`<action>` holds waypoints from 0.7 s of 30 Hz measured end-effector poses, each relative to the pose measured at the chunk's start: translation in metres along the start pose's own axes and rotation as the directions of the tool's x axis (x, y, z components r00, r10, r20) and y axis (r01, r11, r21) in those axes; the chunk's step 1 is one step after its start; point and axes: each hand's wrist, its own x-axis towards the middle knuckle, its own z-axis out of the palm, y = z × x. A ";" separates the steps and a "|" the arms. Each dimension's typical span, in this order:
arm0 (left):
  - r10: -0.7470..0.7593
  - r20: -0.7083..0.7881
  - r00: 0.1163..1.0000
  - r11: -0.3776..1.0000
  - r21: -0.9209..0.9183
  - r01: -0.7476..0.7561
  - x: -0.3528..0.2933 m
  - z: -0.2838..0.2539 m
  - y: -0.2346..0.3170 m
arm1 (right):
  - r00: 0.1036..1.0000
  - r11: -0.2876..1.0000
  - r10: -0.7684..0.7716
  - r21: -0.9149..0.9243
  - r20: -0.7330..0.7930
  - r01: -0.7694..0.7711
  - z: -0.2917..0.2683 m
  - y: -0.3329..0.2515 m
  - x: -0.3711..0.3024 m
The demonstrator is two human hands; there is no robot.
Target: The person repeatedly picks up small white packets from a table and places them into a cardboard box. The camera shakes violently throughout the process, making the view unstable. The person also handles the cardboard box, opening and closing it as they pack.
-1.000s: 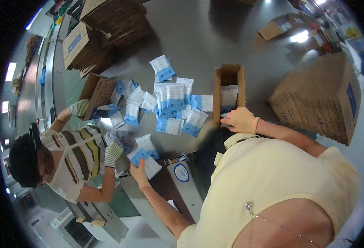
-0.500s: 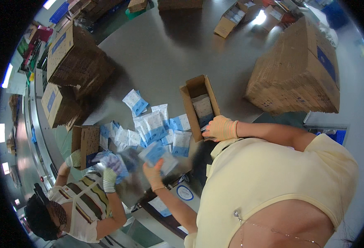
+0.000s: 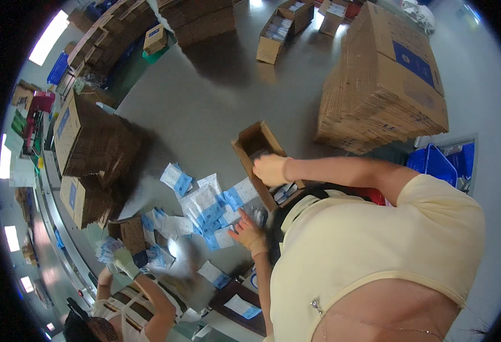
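Note:
Tilted in front of me is an open cardboard box (image 3: pixel 270 139), with pale packets (image 3: pixel 286 192) inside at its near end. My right hand (image 3: pixel 272 170) reaches into it, fingers curled down; what they hold, if anything, is hidden. Left of the box, my left hand (image 3: pixel 249 233) has its thumb and forefinger apart and holds nothing. It hovers by the edge of a loose pile of blue-and-white packets (image 3: pixel 203 208). A blurred, clear-looking item (image 3: pixel 258 215) lies between that hand and the box.
At left, a co-worker's gloved hands (image 3: pixel 124 263) hold packets by another box (image 3: pixel 128 235). Flattened carton stacks stand right (image 3: pixel 381 85) and left (image 3: pixel 93 137) on the metal table (image 3: pixel 205 108). Filled boxes (image 3: pixel 276 35) sit at the far side; a blue basket (image 3: pixel 432 165) is at right.
My left hand has let go of a blue-and-white packet and moved right toward the box. My right hand has shifted deeper into the box. The co-worker's hands have come together, and the view has shifted.

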 end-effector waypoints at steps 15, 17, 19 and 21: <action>-0.474 0.185 0.861 -0.143 -0.981 0.132 0.049 -0.107 -0.037 | 0.858 0.994 0.011 -0.096 0.513 0.045 0.063 0.034 0.088; -0.331 0.251 0.910 -0.360 -0.925 0.124 0.076 -0.143 -0.022 | 0.908 0.995 -0.097 0.036 0.408 0.090 0.063 0.006 0.031; -0.229 0.197 0.953 -0.343 -0.933 0.111 0.094 -0.149 -0.004 | 0.945 0.990 -0.092 0.135 0.314 0.052 0.053 -0.028 -0.019; -0.206 0.142 0.968 -0.280 -0.956 0.081 0.109 -0.147 0.011 | 0.926 0.940 -0.012 -0.310 0.378 0.139 0.059 -0.065 -0.007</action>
